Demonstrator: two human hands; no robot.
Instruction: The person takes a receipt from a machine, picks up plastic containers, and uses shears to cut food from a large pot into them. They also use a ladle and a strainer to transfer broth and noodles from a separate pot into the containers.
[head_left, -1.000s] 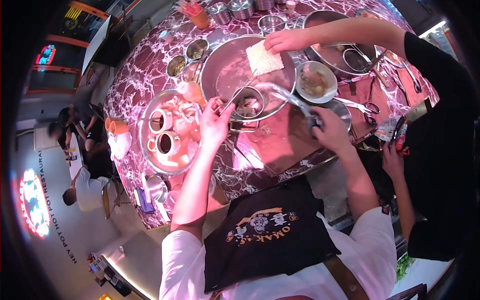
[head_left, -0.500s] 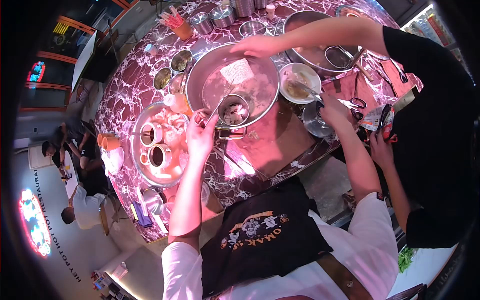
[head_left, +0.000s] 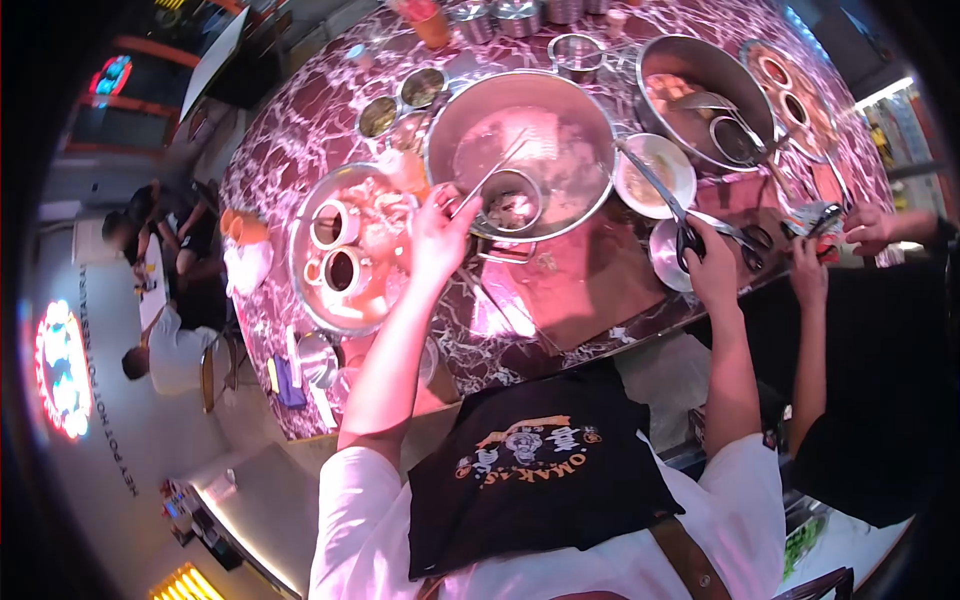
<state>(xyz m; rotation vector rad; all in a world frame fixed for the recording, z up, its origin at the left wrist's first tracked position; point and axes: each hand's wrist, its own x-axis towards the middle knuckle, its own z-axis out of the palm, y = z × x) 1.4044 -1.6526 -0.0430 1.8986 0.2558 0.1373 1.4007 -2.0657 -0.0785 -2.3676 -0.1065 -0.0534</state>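
- Left hand [head_left: 438, 235] is clamping a thin utensil [head_left: 492, 170] at the large pot's [head_left: 475, 100] 7 o'clock.
- Small cup [head_left: 511, 200] is sitting beside those fingers, at 6 o'clock.
- Right hand [head_left: 712, 268], well apart at 4 o'clock, is closing round black-handled shears [head_left: 664, 190].
- Shears are partly blocking the white bowl [head_left: 676, 158], 3 o'clock.
- Second pot [head_left: 668, 60] is standing at 2 o'clock.

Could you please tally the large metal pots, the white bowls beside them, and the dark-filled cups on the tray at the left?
Large metal pots: 2
White bowl: 1
Dark-filled cups on the left tray: 2
Total: 5
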